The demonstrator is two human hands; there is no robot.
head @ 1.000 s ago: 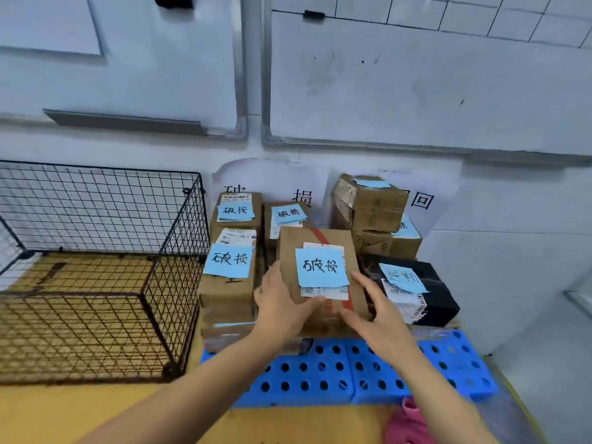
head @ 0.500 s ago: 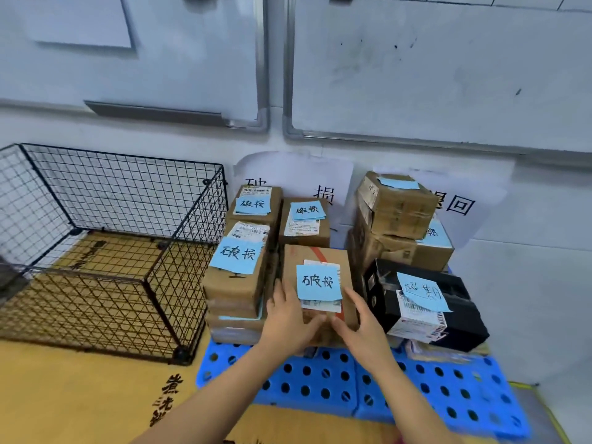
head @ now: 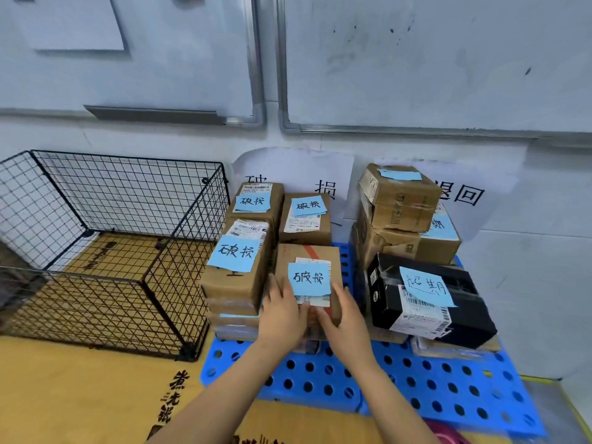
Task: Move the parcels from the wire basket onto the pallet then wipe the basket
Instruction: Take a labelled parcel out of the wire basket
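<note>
White boards, two of them [head: 432, 59], fill the wall above, and below them a yellow cardboard sheet [head: 80, 395] printed with black characters covers the floor. On that sheet, at the left, stands the black wire basket [head: 128, 157], its near right corner just beside the blue perforated pallet [head: 416, 386]. The pallet lies against the wall under two paper signs [head: 298, 174] and carries all the parcels in view. At its left edge is a stack of brown parcels [head: 237, 283], with two more brown boxes [head: 304, 232] behind it against the wall. At its right, two brown cartons [head: 400, 200] sit one on the other, and in front of them a black parcel [head: 474, 322] lies tilted on flat packets. Between the left stack and the black parcel sits a brown parcel [head: 307, 254] with a red stripe, a white shipping label and a blue note [head: 309, 278] with handwritten characters. Both hands grip its near end. The left hand [head: 282, 315] lies along the parcel's left side with the thumb on top by the label. The right hand [head: 346, 325] clasps the right side, its thumb also on top. What lies directly under this parcel is hidden by the hands.
</note>
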